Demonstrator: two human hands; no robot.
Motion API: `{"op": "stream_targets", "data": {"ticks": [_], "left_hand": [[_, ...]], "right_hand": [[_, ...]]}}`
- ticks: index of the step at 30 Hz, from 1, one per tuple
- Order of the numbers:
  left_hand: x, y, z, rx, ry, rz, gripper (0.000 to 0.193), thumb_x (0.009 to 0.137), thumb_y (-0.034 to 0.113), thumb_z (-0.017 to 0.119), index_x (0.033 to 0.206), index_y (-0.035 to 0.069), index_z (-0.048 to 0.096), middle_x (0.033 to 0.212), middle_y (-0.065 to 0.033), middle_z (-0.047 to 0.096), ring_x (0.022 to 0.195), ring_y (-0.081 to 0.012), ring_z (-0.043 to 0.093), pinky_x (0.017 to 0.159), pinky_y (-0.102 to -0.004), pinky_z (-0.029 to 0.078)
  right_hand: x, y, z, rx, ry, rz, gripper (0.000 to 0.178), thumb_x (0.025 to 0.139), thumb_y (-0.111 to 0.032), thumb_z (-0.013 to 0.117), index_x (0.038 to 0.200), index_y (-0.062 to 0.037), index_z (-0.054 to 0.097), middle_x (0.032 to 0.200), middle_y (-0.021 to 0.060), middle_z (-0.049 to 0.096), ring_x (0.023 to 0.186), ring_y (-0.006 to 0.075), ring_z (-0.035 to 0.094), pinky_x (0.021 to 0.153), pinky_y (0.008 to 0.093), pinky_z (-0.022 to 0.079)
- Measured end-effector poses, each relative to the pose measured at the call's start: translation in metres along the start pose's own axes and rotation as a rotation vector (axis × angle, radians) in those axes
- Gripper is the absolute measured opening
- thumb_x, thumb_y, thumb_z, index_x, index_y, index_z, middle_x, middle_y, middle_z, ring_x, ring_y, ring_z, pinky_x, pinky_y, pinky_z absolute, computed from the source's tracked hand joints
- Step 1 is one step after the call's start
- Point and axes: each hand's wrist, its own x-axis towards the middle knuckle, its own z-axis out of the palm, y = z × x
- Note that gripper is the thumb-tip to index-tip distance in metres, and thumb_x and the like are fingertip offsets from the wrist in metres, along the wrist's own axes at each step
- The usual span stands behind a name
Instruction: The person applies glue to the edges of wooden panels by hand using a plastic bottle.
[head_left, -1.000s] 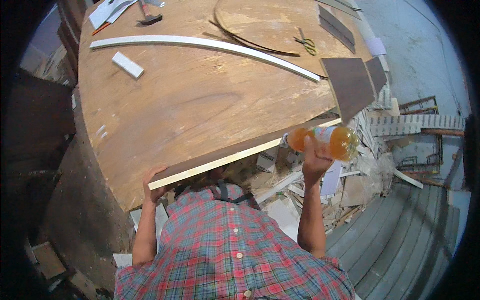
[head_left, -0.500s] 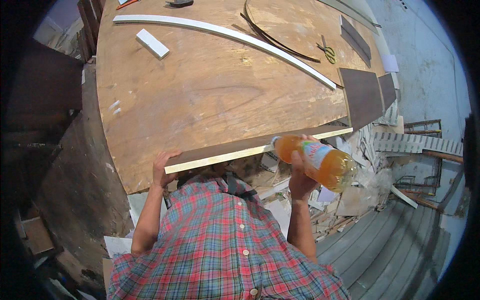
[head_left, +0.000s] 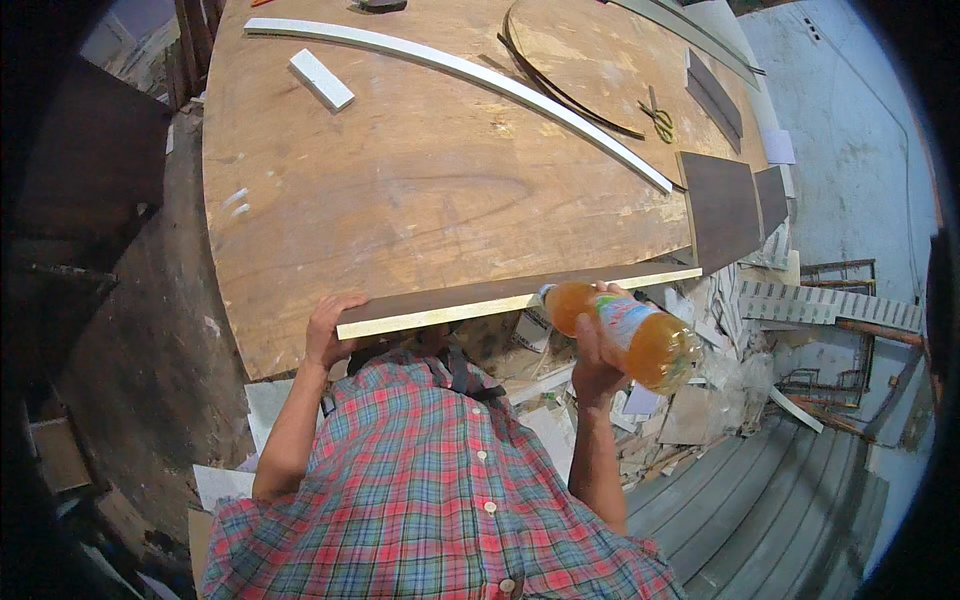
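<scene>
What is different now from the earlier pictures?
The right hand has shifted the clear plastic bottle of orange liquid leftward along the long, pale-edged brown board, its base swinging toward the person. Nothing was grasped or released: the left hand stays at the board's left end.

Brn brd [head_left: 450, 302]: long, pale edge | btl [head_left: 628, 332]: orng-filled, tilted, nr brd

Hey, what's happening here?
A person in a checked shirt is at a big wooden table. Their left hand grips the left end of a long brown board along the table's near edge. Their right hand holds a bottle of orange liquid, tilted, its neck toward the board; whether they touch is unclear. Farther back on the table lie a long white strip, a short white block and scissors.
</scene>
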Motion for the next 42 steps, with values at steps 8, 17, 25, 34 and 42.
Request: {"op": "stream_targets", "data": {"ticks": [8,17,25,34,42], "left_hand": [[0.003,0.004,-0.002,-0.021,0.009,0.009,0.03,0.073,0.015,0.072,0.101,0.006,0.068,0.104,-0.0126,0.072,0.1,-0.0322,0.067,0.088,-0.0407,0.049],[0.005,0.003,-0.001,-0.019,-0.005,0.037,0.039,0.069,0.02,0.078,0.104,0.007,0.067,0.106,-0.0111,0.072,0.101,-0.0313,0.067,0.091,-0.041,0.048],[0.002,-0.004,0.005,0.023,0.002,0.015,0.033,0.074,0.02,0.075,0.103,0.006,0.068,0.103,-0.0123,0.071,0.099,-0.0322,0.067,0.089,-0.0415,0.05],[-0.001,-0.001,0.009,-0.012,0.009,0.023,0.03,0.081,0.023,0.074,0.104,0.004,0.068,0.102,-0.0121,0.072,0.098,-0.0297,0.068,0.089,-0.0411,0.052],[-0.011,-0.014,0.02,-0.035,0.049,-0.06,0.037,0.072,0.023,0.084,0.101,0.006,0.068,0.098,-0.0106,0.072,0.093,-0.0324,0.068,0.085,-0.0411,0.052]], "right_hand": [[0.014,-0.003,0.004,-0.007,0.14,-0.084,0.053,0.084,0.008,0.063,0.13,0.0034,0.038,0.125,0.0187,0.057,0.119,0.0279,0.055,0.105,0.0417,0.043],[-0.017,-0.022,0.025,0.049,-0.045,-0.1,0.072,0.084,-0.002,0.07,0.137,-0.0026,0.021,0.13,0.0179,0.054,0.121,0.0282,0.055,0.108,0.0448,0.039],[0.015,0.022,-0.01,-0.03,0.232,0.056,0.052,0.082,-0.01,0.079,0.124,0.0035,0.051,0.115,0.0129,0.061,0.106,0.0209,0.059,0.092,0.0362,0.049],[0.081,0.089,-0.096,-0.299,0.427,0.032,0.058,0.082,-0.016,0.08,0.125,0.0057,0.049,0.114,0.0148,0.061,0.103,0.0233,0.06,0.092,0.0374,0.048],[0.132,0.153,-0.159,-0.416,0.505,-0.053,0.067,0.081,-0.015,0.081,0.132,0.0046,0.043,0.125,0.0166,0.054,0.111,0.0233,0.056,0.099,0.0363,0.045]]}}
